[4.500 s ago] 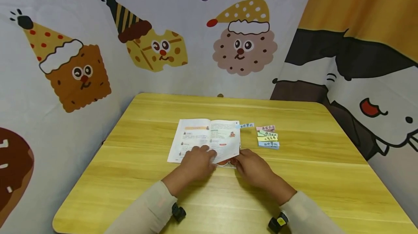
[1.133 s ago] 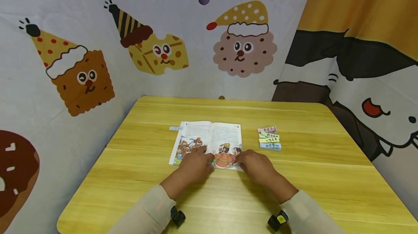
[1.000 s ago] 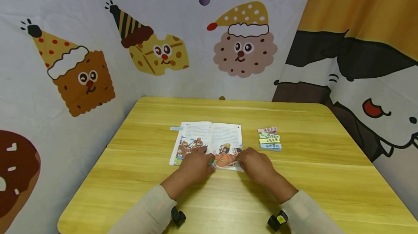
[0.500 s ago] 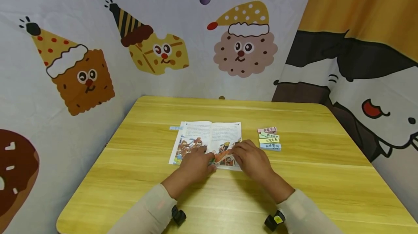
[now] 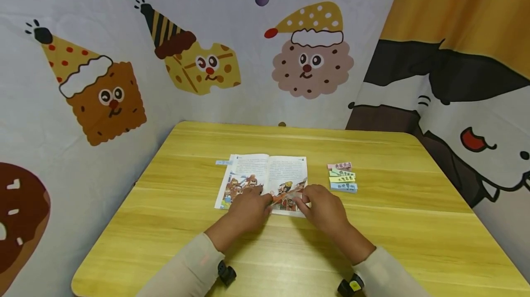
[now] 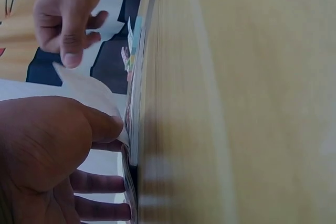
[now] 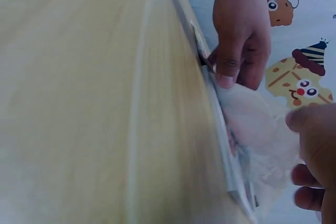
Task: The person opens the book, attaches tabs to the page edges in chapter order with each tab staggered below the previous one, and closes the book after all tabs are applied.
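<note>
An open picture book (image 5: 285, 165) lies on the table, with text above coloured drawings. My left hand (image 5: 250, 209) rests on the lower middle of the spread, its thumb pressing near the gutter and its other fingers reaching down onto the left page. The lower part of the right-hand page (image 6: 89, 87) is lifted and curls upward, showing another picture beneath. My right hand (image 5: 325, 207) is at that raised corner. Its thumb and fingers stand apart around the page edge, which looks loose. A blue paper tab (image 5: 223, 162) sticks out past the book's left edge.
Right of the book lies a small group of handwritten paper tabs, with a pink tab (image 5: 341, 165), a yellow tab (image 5: 342, 179) and a blue tab (image 5: 343, 187) among them. The wooden table (image 5: 186, 241) meets a cartoon-printed cloth (image 5: 248, 108) behind.
Several seconds ago other pages showed, and a blue tab stuck out on the right; now one sticks out on the left. The right page's lower corner has been lifted, and my right fingers have parted.
</note>
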`<action>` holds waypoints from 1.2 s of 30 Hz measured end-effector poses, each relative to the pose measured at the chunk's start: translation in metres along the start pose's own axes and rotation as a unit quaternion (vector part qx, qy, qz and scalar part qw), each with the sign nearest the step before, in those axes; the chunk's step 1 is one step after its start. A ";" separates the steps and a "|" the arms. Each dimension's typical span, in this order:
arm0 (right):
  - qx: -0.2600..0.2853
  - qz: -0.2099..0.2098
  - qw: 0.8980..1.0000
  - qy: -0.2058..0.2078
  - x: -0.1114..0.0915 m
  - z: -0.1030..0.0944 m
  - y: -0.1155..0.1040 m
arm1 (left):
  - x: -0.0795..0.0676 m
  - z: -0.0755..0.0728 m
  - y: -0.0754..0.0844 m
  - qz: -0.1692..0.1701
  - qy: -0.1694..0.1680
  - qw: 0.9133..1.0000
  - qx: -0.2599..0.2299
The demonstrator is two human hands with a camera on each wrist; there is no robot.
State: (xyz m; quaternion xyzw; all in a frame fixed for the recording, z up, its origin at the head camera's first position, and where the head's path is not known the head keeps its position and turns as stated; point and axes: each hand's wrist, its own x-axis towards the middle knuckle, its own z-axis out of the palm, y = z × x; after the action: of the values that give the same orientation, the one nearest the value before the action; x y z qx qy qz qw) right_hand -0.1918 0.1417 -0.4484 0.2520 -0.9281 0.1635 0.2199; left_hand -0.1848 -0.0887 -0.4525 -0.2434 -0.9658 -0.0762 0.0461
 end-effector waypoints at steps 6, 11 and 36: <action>0.017 -0.021 0.995 -0.094 -0.004 0.006 0.004 | 0.001 0.001 0.000 -0.001 0.002 1.000 0.012; 0.033 -0.049 0.989 -0.138 -0.007 0.010 0.008 | 0.000 0.003 0.001 -0.006 -0.017 1.000 0.020; 0.019 -0.058 0.986 -0.156 -0.008 0.013 0.016 | 0.004 0.005 0.003 -0.133 0.016 0.990 -0.052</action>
State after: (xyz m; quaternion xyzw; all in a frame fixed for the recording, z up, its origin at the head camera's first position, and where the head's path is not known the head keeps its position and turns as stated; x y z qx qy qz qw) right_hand -0.1983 0.1521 -0.4668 0.3320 -0.9315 0.1271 0.0765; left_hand -0.1872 -0.0833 -0.4563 -0.1137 -0.9835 -0.1356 0.0384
